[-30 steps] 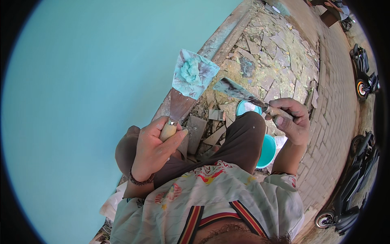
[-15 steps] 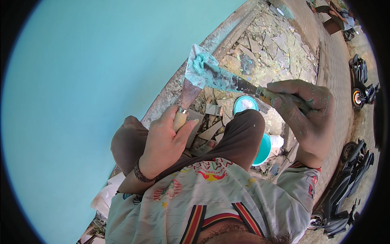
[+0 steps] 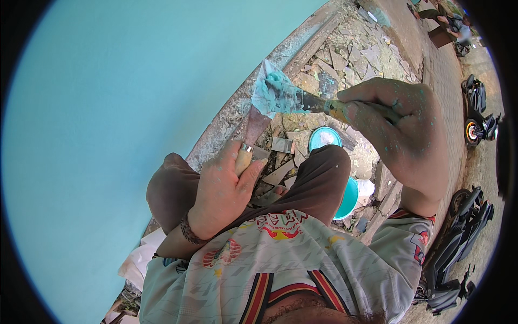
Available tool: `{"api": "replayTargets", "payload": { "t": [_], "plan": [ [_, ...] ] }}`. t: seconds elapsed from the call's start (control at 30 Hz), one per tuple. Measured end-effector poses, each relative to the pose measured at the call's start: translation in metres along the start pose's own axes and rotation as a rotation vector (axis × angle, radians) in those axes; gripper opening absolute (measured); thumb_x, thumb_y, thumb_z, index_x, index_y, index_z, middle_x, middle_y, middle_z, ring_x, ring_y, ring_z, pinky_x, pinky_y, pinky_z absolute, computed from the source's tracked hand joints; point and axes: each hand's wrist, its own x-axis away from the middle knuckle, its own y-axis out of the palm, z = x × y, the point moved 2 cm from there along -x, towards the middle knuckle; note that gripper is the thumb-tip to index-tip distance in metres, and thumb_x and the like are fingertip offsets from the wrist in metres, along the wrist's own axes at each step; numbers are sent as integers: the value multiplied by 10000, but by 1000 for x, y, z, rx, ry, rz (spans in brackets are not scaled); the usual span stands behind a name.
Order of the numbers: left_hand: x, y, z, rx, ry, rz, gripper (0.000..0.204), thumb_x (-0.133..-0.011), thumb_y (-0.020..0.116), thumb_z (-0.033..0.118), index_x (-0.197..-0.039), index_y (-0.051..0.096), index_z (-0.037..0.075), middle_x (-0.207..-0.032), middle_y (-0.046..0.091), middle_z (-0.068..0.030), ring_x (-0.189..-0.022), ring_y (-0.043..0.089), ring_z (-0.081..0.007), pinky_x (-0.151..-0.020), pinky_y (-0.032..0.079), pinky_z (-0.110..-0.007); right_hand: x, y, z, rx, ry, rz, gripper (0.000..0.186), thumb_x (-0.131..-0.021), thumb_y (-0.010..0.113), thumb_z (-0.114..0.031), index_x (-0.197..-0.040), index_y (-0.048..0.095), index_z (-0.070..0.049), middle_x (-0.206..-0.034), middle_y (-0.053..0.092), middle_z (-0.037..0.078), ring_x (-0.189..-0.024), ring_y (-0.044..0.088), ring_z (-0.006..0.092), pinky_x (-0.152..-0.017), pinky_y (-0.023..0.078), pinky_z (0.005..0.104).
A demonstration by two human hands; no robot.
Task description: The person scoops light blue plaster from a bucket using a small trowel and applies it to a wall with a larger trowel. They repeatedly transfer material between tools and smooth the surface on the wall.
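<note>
The left hand (image 3: 218,194) had its grip closed around the pale wooden handle of a wide putty knife (image 3: 253,127), whose rusty blade rose up and away from the grip, tilted toward the turquoise wall (image 3: 124,108). A lump of turquoise putty (image 3: 272,92) sat on the broad end of that blade, well above the left grip. The right hand (image 3: 407,127), speckled with turquoise spots, had its grip shut on the handle of a narrower scraper (image 3: 310,101); its blade ran out to the left of that grip and its tip touched the putty on the wide blade. Below and between the two grips, past the person's bent knee in dark trousers, a small turquoise tub (image 3: 324,137) stood on the rubble-strewn ground (image 3: 350,54), and a second turquoise bucket (image 3: 348,197) lay partly hidden lower down, under the right forearm. Parked motorbikes (image 3: 477,113) stood to the right of the right grip, well apart.
</note>
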Motion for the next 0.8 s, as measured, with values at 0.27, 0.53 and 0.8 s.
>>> {"api": "replayTargets", "payload": {
  "t": [0.27,0.53,0.8],
  "plan": [
    [-3,3,-5,-149,24,-4,212,-861,644,132,-910,519,-32,-732,637,-164,-649,637,-314,-562,469,-348,-13,8,-5,-20,-23,-58,137,-831,608,-13,-919,655,81,-730,657,89,-672,584,87,-593,459,232],
    [-4,1,-10,-198,-15,-12,252,-873,627,162,-975,518,-41,-728,646,-170,-689,644,-348,-578,475,-375,-11,26,0,-81,-94,-68,143,-848,609,-38,-914,668,74,-693,647,71,-629,561,63,-539,431,220],
    [-5,-5,-5,-141,-20,-28,277,-842,670,211,-883,549,-35,-751,606,-210,-632,574,-366,-569,448,-386,-11,-23,44,-694,-35,-67,138,-878,569,-80,-952,626,22,-796,668,125,-529,527,75,-399,386,202]
  ]
}}
